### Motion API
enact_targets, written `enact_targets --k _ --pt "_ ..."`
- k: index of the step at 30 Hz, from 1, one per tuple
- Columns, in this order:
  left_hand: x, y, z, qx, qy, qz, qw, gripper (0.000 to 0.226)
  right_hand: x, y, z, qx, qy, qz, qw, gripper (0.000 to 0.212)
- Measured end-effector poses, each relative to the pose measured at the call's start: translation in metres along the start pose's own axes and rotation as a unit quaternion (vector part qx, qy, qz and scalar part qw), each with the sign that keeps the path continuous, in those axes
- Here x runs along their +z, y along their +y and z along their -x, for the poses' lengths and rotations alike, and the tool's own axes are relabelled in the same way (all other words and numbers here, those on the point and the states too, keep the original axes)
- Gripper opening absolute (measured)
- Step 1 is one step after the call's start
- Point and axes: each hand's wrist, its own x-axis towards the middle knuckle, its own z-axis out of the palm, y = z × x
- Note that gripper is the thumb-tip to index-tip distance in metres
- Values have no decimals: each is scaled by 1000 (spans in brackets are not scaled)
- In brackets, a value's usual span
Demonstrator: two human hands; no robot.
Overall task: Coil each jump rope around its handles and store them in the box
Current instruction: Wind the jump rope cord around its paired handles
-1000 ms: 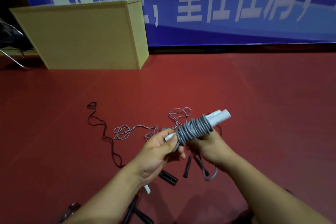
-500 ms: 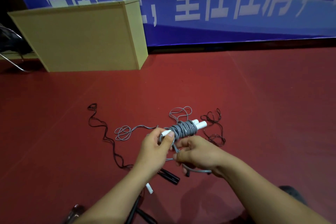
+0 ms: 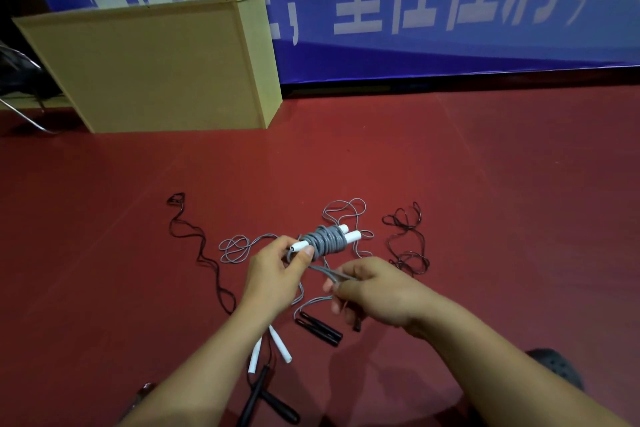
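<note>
My left hand [image 3: 273, 274] grips the near end of a grey jump rope bundle [image 3: 327, 239], its cord coiled round two white handles held side by side. My right hand [image 3: 374, 291] pinches the loose grey end of that cord just below the bundle. On the red floor lie another grey rope [image 3: 239, 246] with white handles [image 3: 273, 347], a black rope [image 3: 194, 239] at the left and a black rope [image 3: 405, 239] at the right. Black handles [image 3: 320, 328] lie under my hands. The tan wooden box [image 3: 152, 66] stands at the back left.
A blue banner with white characters [image 3: 450, 3] covers the wall behind. Metal chair legs [image 3: 20, 114] show at the far left. More black handles [image 3: 266, 399] lie near my left forearm. A dark shoe [image 3: 554, 367] sits at the lower right.
The bundle has dropped lower and farther from me. My right hand left the coil and now pulls the loose cord end down and right.
</note>
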Motion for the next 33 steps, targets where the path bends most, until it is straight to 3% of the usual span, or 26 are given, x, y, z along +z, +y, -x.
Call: enact_targets --k 4,7,11,17,20,25,28,33 --pt "-2 3 -3 -18 -10 -12 1000 11 -4 -7 5 -18 68 38 997 21" --pt "-2 4 -4 -36 -37 2 999 7 -9 -9 7 -41 117 149 981 26" --pt "0 -2 -1 -16 -111 -49 993 12 -11 -5 3 -88 162 251 950 13" --pt "0 -2 7 85 -207 -102 969 33 -15 -5 3 -67 161 34 984 10" --pt "-2 3 9 110 -224 -69 966 26 -21 -7 5 -33 127 -88 987 9" --pt "-4 7 11 141 -237 -46 960 19 -25 -9 6 15 81 -180 980 9" --pt "-6 8 11 134 -253 -19 958 13 -26 -9 7 16 85 -167 982 16" --pt "-13 18 14 113 -307 81 942 12 -28 -7 7 -49 116 -69 990 6"
